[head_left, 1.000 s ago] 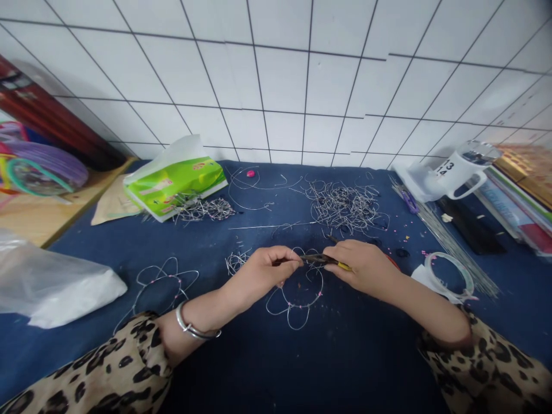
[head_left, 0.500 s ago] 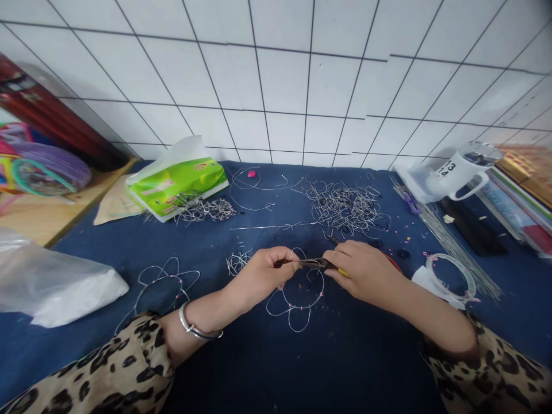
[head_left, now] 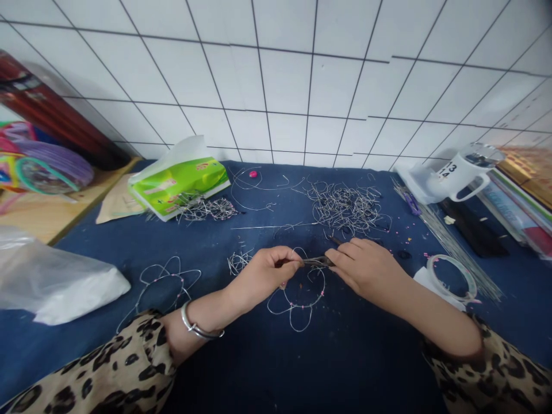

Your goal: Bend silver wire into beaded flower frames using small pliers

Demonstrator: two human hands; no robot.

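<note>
At the middle of the head view, a wire ring with petal-like loops and pink beads (head_left: 301,306) hangs between my hands. My left hand (head_left: 277,271) pinches its upper left part, thumb and finger closed on the wire. In my right hand (head_left: 363,265) is a pair of pliers (head_left: 318,261), fingers wrapped around the handles. The jaws meet the wire right beside my left fingertips; whether they are fully closed on it is too small to tell. Another wire ring with loops (head_left: 161,287) lies on the blue cloth (head_left: 276,368), left of my left forearm.
A tangled wire heap (head_left: 347,207) lies behind my right hand. Straight wires (head_left: 457,253), a tape roll (head_left: 452,278) and a white mug (head_left: 463,172) are on the right. At the left are a green tissue pack (head_left: 181,184) and a plastic bag (head_left: 81,287).
The pliers' handles have drawn closer into my right hand, and its fingers look more closed around them. My left hand keeps its pinch on the wire ring. The view has shifted very slightly.
</note>
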